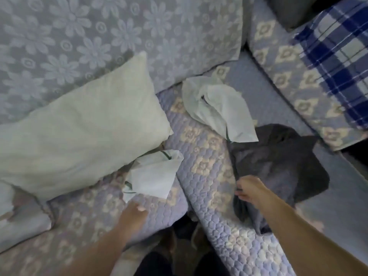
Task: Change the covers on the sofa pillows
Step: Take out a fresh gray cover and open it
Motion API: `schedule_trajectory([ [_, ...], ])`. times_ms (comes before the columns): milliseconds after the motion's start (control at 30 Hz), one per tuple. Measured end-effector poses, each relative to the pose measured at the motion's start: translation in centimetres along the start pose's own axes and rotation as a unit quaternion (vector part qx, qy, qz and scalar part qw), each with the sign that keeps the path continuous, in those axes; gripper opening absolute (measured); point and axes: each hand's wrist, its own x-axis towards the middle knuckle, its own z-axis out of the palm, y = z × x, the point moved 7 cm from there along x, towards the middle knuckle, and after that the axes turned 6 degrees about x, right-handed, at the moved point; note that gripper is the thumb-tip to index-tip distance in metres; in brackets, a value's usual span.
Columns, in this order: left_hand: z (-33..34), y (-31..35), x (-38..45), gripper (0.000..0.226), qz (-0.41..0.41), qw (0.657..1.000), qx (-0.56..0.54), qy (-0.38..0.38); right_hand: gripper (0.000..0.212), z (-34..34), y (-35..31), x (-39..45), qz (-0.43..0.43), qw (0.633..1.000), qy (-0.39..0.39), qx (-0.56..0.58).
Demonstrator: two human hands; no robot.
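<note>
A large pale pillow (79, 128) lies on the sofa seat at the left, leaning on the backrest. A crumpled white cover (153, 174) lies by its lower right corner. Another white cover (217, 108) lies farther back on the seat. A dark grey cover (278, 164) is spread over the seat at the right. My right hand (251, 190) grips the near left edge of the dark cover. My left hand (133, 214) hovers just below the nearer white cover, fingers loosely curled and holding nothing.
The sofa seat (205, 152) wears a quilted lilac throw with cream motifs. A floral grey backrest cushion (99, 32) stands behind. A blue plaid blanket (338, 56) and a dark cushion (292, 8) lie at the far right. A torn cushion (18, 212) sits at the left edge.
</note>
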Motion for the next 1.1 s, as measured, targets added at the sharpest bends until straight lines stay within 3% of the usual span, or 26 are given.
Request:
schedule_trajectory([
  [33, 0.8, -1.1, 1.0, 0.044, -0.033, 0.999, 0.008, -0.004, 0.013, 2.0, 0.3, 0.8, 0.007, 1.0, -0.014, 0.005],
  [133, 0.4, -2.0, 5.7, 0.076, -0.016, 0.995, 0.011, 0.101, 0.014, 6.8, 1.1, 3.9, -0.009, 0.998, -0.054, 0.0],
  [200, -0.5, -1.5, 9.4, 0.085, -0.009, 0.986, 0.002, 0.169, 0.011, 9.1, 1.7, 4.6, -0.019, 0.997, -0.077, -0.004],
  [267, -1.0, -0.8, 12.6, 0.068, -0.002, 0.978, 0.05, 0.201, 0.012, 10.8, 2.9, 5.1, -0.024, 0.996, -0.088, -0.017],
  [367, -0.9, 0.7, 14.3, 0.022, -0.009, 0.97, 0.156, 0.187, 0.012, 12.9, 4.4, 4.3, -0.009, 0.994, -0.107, -0.016],
  [433, -1.1, 3.1, 12.3, 0.02, 0.076, 0.96, 0.182, 0.199, 0.016, 14.7, 5.5, 2.7, -0.002, 0.99, -0.134, -0.042],
  [500, -0.3, 5.9, 7.6, 0.02, 0.221, 0.96, 0.077, 0.152, 0.022, 16.9, 6.1, 0.9, -0.004, 0.985, -0.164, -0.057],
  [567, 0.2, 7.8, 1.2, 0.02, 0.331, 0.941, -0.057, 0.03, 0.032, 18.8, 5.7, -1.1, 0.002, 0.981, -0.194, -0.029],
  [633, 0.3, 8.3, -3.8, 0.023, 0.391, 0.911, -0.1, -0.085, 0.037, 20.2, 5.0, -2.7, 0.037, 0.967, -0.238, 0.079],
  [700, 0.5, 6.7, -6.5, 0.023, 0.434, 0.884, -0.089, -0.148, 0.051, 20.8, 4.5, -3.7, 0.076, 0.938, -0.261, 0.213],
  [800, 0.3, 3.6, -6.4, 0.017, 0.393, 0.892, -0.111, -0.192, 0.042, 20.5, 4.2, -4.2, 0.054, 0.952, -0.202, 0.225],
  [867, -0.3, 2.8, -6.2, 0.019, 0.369, 0.9, -0.108, -0.207, 0.036, 18.8, 3.1, -4.8, -0.021, 0.991, -0.08, 0.102],
  [967, -3.2, 3.3, -5.9, 0.022, 0.315, 0.917, -0.153, -0.193, 0.05, 15.7, -0.8, -7.5, -0.165, 0.98, 0.023, -0.108],
  [1033, -6.0, 4.5, -5.7, 0.025, 0.26, 0.897, -0.311, -0.175, 0.055, 13.4, -3.1, -10.0, -0.232, 0.965, 0.053, -0.109],
  [1100, -9.0, 6.8, -6.2, 0.026, 0.255, 0.848, -0.431, -0.172, 0.048, 10.9, -5.6, -13.1, -0.314, 0.944, 0.087, -0.057],
])
